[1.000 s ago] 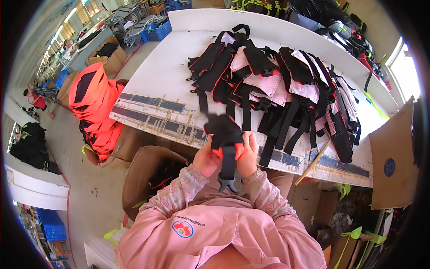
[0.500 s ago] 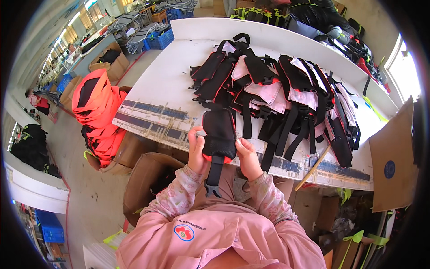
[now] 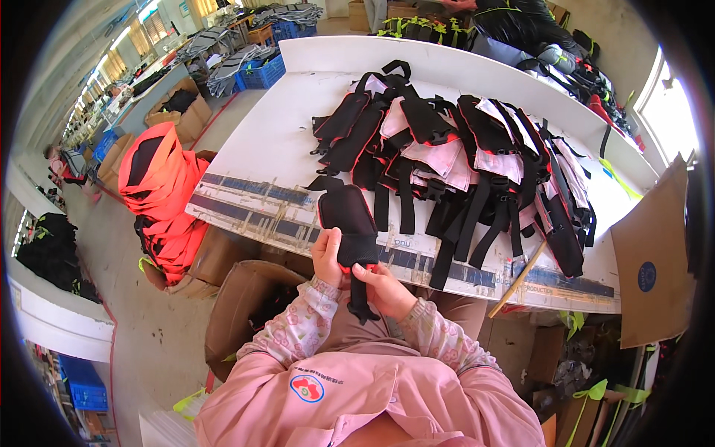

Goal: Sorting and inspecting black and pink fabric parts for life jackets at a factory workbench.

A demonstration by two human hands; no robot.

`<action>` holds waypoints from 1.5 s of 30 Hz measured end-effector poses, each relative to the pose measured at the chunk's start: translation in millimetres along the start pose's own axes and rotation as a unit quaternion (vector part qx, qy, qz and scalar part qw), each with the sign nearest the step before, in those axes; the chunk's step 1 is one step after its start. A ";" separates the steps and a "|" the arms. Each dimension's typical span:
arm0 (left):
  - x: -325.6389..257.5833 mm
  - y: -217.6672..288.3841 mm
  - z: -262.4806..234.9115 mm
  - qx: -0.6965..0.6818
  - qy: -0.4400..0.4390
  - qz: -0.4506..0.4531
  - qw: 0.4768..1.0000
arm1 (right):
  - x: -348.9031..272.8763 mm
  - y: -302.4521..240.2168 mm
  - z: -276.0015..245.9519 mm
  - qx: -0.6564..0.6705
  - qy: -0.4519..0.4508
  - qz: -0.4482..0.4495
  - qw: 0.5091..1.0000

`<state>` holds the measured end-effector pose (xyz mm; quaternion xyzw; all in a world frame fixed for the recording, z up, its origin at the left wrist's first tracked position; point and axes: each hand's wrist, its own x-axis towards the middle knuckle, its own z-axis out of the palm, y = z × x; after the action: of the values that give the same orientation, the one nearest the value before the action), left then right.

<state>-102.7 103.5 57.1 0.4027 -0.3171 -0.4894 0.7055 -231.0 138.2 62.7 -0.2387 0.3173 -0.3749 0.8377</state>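
Observation:
Between my hands is a black padded strap point(image 3: 348, 212) with red edging. Its upper part lies over the near edge of the white table point(image 3: 257, 123), and a webbing tail with a dark buckle point(image 3: 363, 311) hangs toward my lap. My left hand point(image 3: 328, 259) pinches the strap's left side near its lower end. My right hand point(image 3: 387, 289) is closed on the lower end where the webbing begins, thumb on top. Beyond them, a heap of similar black padded straps point(image 3: 428, 123) with pink-white fabric, loose webbing and buckles covers the middle of the table.
A wooden stick point(image 3: 518, 279) juts over the table's front edge at the right, near an upright cardboard sheet point(image 3: 652, 257). Bundled orange-red fabric pieces point(image 3: 160, 194) stand at the left. An open cardboard box point(image 3: 242, 302) is beside my left forearm. A person point(image 3: 376, 13) stands beyond the table.
My right hand has moved left and down from the strap's side onto its lower end by the webbing. The strap has shifted slightly left, and its tail has twisted. A person has appeared at the back.

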 end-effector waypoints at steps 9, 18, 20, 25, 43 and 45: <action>19.4 -3.4 -29.7 0.520 -0.087 0.278 0.803 | 21.2 16.3 -25.0 -0.313 0.151 -0.233 0.908; 6.7 -8.6 -24.8 0.172 -0.244 -0.071 0.952 | 9.3 18.8 -12.8 -0.470 0.190 -0.312 0.804; 6.8 -11.9 -25.7 0.162 -0.244 -0.084 0.952 | 6.7 22.4 -12.5 -0.498 0.195 -0.293 0.793; 17.7 -22.9 -30.0 0.247 -0.133 0.013 0.960 | 10.8 17.9 -10.4 -0.526 0.185 -0.271 0.785; 135.7 132.2 -279.1 0.577 0.316 0.200 0.726 | -49.0 23.9 80.6 -0.508 -0.115 -0.298 0.800; 123.0 161.0 -310.7 0.647 0.356 0.153 0.656 | -49.1 26.7 68.3 -0.527 -0.139 -0.249 0.801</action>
<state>268.2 99.0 57.6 0.8466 -0.3354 0.1356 0.3903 -195.2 203.7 109.7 -0.7637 0.2758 -0.3082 0.4957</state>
